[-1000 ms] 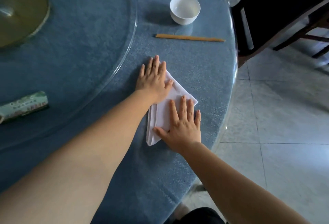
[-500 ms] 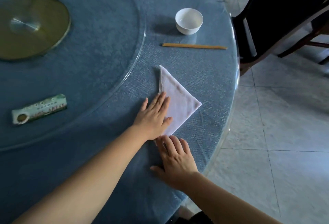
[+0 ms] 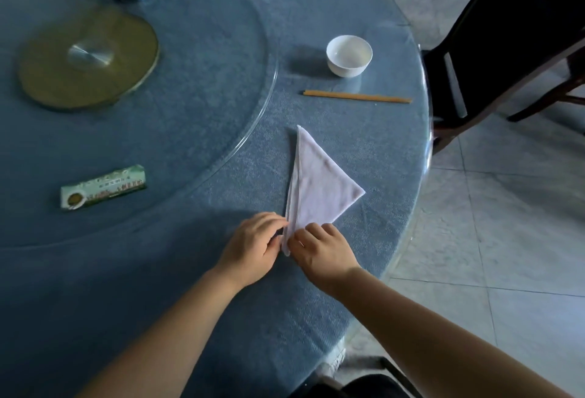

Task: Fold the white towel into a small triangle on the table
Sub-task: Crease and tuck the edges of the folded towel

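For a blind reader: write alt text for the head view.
Both hands, left hand and right hand, pinch the near corner of a white towel folded into a triangle on a blue table. Beyond lie chopsticks and a white bowl.

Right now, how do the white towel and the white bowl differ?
The towel lies flat, folded into a triangle; the bowl stands upright and round. Both hands, left and right, pinch the towel's near corner; nothing touches the bowl. Both are white, on the table.

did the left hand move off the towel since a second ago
Yes. The left hand slid back from the towel's far corner to its near tip, away from the bowl.
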